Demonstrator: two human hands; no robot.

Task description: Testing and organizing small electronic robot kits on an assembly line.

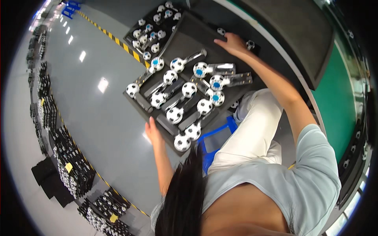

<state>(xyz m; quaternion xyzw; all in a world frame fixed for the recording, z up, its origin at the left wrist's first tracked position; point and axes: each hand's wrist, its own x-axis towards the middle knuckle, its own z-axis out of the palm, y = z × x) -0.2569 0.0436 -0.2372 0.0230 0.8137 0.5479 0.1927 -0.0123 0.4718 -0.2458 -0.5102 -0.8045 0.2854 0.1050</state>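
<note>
Black tray (193, 36), seemingly part-filled: football-topped pieces (189, 90) lie by the unclenched left grip (152, 130); bare space adjoins the right grip (228, 42), apparently grasping its rim.

Glossy grey floor (86, 122) at left, light reflections (103, 85) on it; yellow-black tape (114, 38), upper left; green surface (334, 94), right.

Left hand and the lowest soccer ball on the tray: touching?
Apart. The head view shows a plain gap: part of the dark tray separates the left hand from that soccer ball.
</note>
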